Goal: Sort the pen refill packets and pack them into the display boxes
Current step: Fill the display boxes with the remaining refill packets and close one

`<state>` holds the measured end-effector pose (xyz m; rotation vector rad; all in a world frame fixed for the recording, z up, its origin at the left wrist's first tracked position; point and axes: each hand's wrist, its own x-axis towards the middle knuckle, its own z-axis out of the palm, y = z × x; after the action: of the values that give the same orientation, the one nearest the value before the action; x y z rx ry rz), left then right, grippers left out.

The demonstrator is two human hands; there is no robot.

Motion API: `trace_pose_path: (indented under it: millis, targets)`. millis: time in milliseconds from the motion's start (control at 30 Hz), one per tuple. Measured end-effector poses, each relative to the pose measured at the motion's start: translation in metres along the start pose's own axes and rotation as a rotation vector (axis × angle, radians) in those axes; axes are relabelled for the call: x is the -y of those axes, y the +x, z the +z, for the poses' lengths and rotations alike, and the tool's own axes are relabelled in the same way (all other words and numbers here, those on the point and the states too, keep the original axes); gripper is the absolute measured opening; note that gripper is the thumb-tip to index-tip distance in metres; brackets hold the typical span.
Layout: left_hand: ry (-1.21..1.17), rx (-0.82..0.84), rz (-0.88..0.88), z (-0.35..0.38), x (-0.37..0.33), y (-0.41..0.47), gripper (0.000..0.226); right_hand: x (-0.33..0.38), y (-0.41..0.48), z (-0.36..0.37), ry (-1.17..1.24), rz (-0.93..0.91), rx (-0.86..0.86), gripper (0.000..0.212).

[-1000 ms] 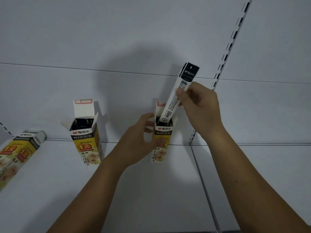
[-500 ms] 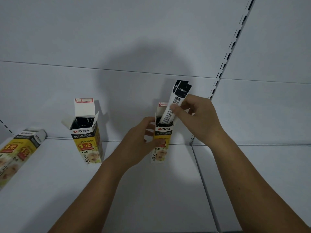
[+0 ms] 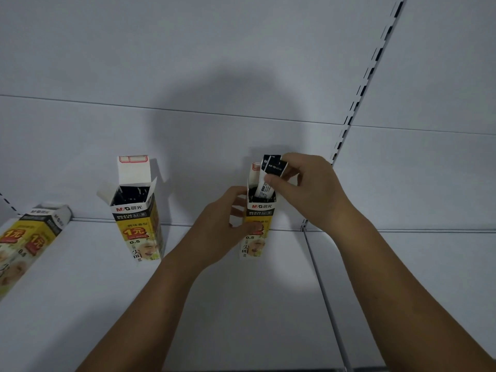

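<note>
I am mid-insertion: my right hand point(image 3: 311, 189) pinches the refill packets point(image 3: 269, 175) halfway into the display box point(image 3: 259, 218) near the shelf's point(image 3: 241, 304) back edge, steadied by my left hand's point(image 3: 220, 232) closed fingers. Next, push straight down, then release.

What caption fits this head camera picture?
Right hand pushes refill packets into display box held by left hand.

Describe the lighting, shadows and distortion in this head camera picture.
Head view: dim, cool light; a big round shadow on the back wall behind the hands; wide-angle bending tilts the slotted rail; print on the middle box reads clearly, while the left box at the edge is stretched and soft.
</note>
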<state>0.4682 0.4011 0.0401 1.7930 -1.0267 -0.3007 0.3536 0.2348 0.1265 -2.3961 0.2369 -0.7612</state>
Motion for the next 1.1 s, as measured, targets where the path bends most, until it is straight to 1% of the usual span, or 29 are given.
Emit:
trace_pose_path:
  millis: [100,200,300,367,433,500,600,700,833,867,933,1033,1100]
  targets:
    - [-0.007,-0.001,0.002,0.000,0.000,0.000,0.059,0.000,0.004,-0.001,-0.085,-0.001,0.029,0.013]
    - [-0.014,0.004,0.000,0.000,0.000,0.001,0.058,0.000,0.010,-0.001,-0.163,0.015,0.120,0.020]
    - [-0.017,0.006,-0.004,0.001,0.000,0.001,0.057,0.001,0.014,-0.001,-0.152,0.010,0.233,0.011]
    - [-0.018,0.007,-0.003,0.000,0.001,0.000,0.057,0.003,0.014,-0.004,-0.091,0.008,0.218,0.002]
    - [-0.016,0.011,-0.001,0.000,0.001,0.000,0.057,0.004,0.014,-0.008,-0.049,-0.001,0.175,0.009]
    - [-0.016,0.013,-0.001,-0.001,0.001,0.000,0.057,0.005,0.014,-0.009,-0.074,-0.009,0.173,0.006]
    - [-0.013,0.011,-0.009,0.000,0.001,0.001,0.058,0.002,0.015,0.001,-0.169,0.008,0.220,0.003]
    - [-0.022,0.007,-0.018,0.001,0.001,0.002,0.058,-0.004,0.016,0.011,-0.221,0.046,0.277,0.011]
    - [-0.029,0.007,-0.020,0.000,0.002,0.002,0.057,-0.001,0.013,0.002,-0.117,0.045,0.184,0.013]
    - [-0.028,0.008,-0.021,0.000,0.002,0.002,0.058,0.001,0.012,-0.001,-0.100,0.039,0.162,0.010]
    - [-0.024,0.006,-0.018,0.000,0.002,0.002,0.058,0.005,0.010,-0.004,-0.091,0.031,0.162,0.006]
    - [-0.026,0.005,-0.017,0.001,0.002,0.002,0.057,0.009,0.008,-0.001,-0.106,0.021,0.193,0.013]
    - [-0.029,0.008,-0.020,0.001,0.002,0.002,0.058,0.010,0.007,0.000,-0.111,0.025,0.205,0.014]
